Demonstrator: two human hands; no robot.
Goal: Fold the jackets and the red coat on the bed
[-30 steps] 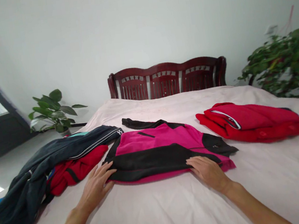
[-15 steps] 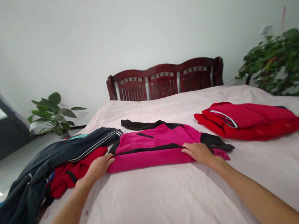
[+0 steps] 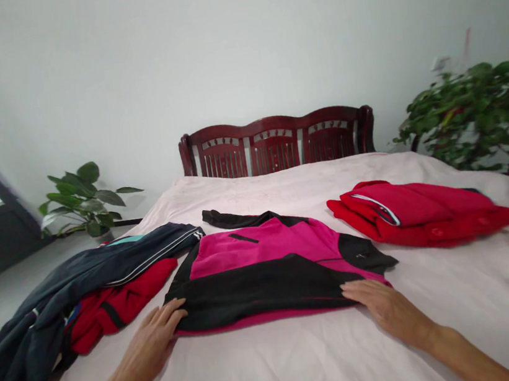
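A magenta and black long-sleeved jacket (image 3: 262, 246) lies spread on the bed before me. Its broad black lower band faces up, with a strip of magenta showing along the near edge. My left hand (image 3: 159, 325) rests at the near left corner of the jacket, fingers stretched over the black cloth. At the near right corner lies my right hand (image 3: 382, 305), its fingers extended flat on the edge. Both thumbs are mostly hidden. One black sleeve points away at the far left; the other dark sleeve angles out to the right.
Dark navy trousers (image 3: 82, 275) and a red garment (image 3: 124, 304) are heaped on the left. Folded red clothes (image 3: 430, 211) sit to the right on the pale pink bedsheet (image 3: 278, 368). Beyond are a wooden headboard (image 3: 276, 141) and leafy plants (image 3: 473, 111).
The near part of the jacket, folded up before, now lies flat toward me with its black band exposed. Both hands have come nearer and farther apart, and their fingers have straightened.
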